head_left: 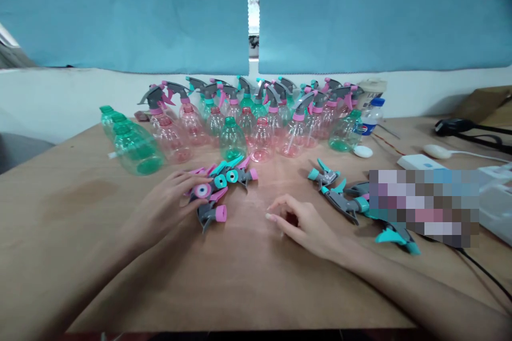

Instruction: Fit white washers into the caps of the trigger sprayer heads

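Observation:
My left hand point(174, 194) is closed round a grey and pink spray trigger head point(202, 191), its round pink collar facing me. Against it lies a small pile of other heads, among them a teal-collared spray head point(232, 176) and a pink-collared spray head point(221, 213). To the right, my right hand point(302, 224) hovers low above the tabletop, fingers curled and the thumb tip close to the index finger. Nothing shows between those fingertips. Beyond both hands stand uncapped bottles, including a green bottle point(233, 141) and a pink bottle point(262, 143).
Several bottles fitted with spray heads, such as a pink one point(295, 136), line the back. Green bottles point(138, 149) stand at left. Loose teal spray heads point(344, 203) lie at right, near a blurred patch, a Pepsi bottle point(372, 117), a white oval object point(363, 151) and cables.

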A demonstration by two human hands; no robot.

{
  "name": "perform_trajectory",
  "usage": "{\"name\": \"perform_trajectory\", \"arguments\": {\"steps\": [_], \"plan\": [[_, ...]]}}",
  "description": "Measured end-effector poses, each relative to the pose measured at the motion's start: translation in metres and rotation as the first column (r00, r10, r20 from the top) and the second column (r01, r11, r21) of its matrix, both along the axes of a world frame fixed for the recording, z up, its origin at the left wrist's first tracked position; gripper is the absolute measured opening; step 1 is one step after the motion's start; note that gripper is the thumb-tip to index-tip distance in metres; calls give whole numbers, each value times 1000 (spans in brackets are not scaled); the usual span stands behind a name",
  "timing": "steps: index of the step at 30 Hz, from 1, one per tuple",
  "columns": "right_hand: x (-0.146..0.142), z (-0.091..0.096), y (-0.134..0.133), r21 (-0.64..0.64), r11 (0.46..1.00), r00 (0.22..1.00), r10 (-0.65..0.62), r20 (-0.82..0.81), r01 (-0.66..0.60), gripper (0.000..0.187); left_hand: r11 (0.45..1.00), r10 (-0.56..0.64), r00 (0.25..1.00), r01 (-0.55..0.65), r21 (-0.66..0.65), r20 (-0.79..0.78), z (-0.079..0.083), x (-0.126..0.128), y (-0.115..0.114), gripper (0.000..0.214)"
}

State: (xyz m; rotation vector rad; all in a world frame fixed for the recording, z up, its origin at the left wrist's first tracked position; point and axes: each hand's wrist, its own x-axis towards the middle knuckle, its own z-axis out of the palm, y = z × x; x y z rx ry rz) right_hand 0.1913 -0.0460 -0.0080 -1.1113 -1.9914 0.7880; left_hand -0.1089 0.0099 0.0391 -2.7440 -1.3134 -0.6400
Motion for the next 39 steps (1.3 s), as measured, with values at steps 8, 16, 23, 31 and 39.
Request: {"name": "perform_trajectory", "arguments": {"steps": [8,16,23,31,39], "plan": [[1,1,-1,36,998,997,54,52,-56,8,1000,9,999,-9,-10,-45,0,43,-3,27],[1,-2,1,95,993,992,56,116,-68,7,941,-267,964,260,-215,-6,0,143,19,21],[1,-3,2,125,990,996,52,75,-61,7,897,-365,931,358,-258,25,-25,222,54,49],[2,-4,6,163,985,996,49,75,-61,6,867,-441,897,433,-246,25,-34,239,66,36],[7,0,8,164,987,997,-8,80,-5,8,941,-254,964,265,-209,80,-31,189,48,29]]}}
